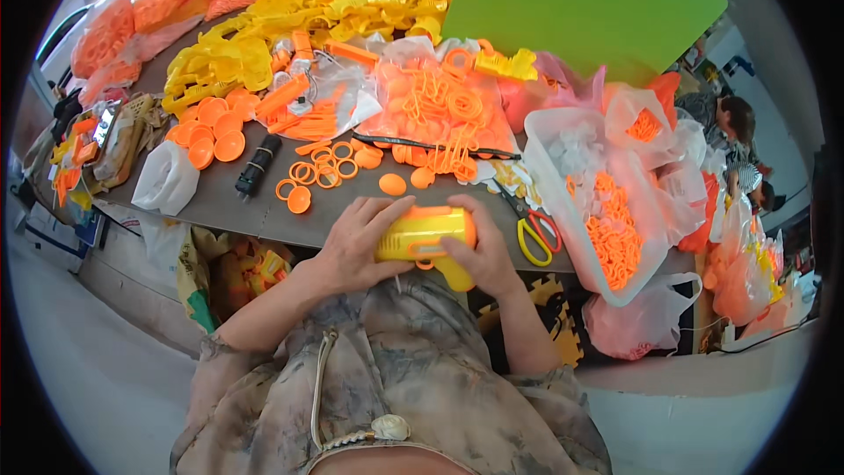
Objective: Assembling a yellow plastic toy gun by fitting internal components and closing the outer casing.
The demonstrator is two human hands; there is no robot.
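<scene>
Between my two hands, just over the table's near edge, is a yellow plastic toy gun (420, 236) with orange end parts and a grip pointing down. My left hand (356, 242) is closed on its left end, fingers along the top and thumb underneath. At the other end my right hand (482, 251) wraps round the orange back part, with the thumb across the yellow side. Beyond the gun lie two small orange domed pieces (392, 184), and orange rings (325, 167) are scattered left of them. Scissors (534, 242) with yellow and red handles lie right of my right hand.
A translucent tub (646, 259) of small orange parts stands at the right. Orange cups (213, 132) and a black cylindrical tool (258, 167) lie left. Yellow shells (352, 0) are heaped behind bagged orange parts (440, 105). A green board (580, 4) stands at the back; another person (734, 119) is at far right.
</scene>
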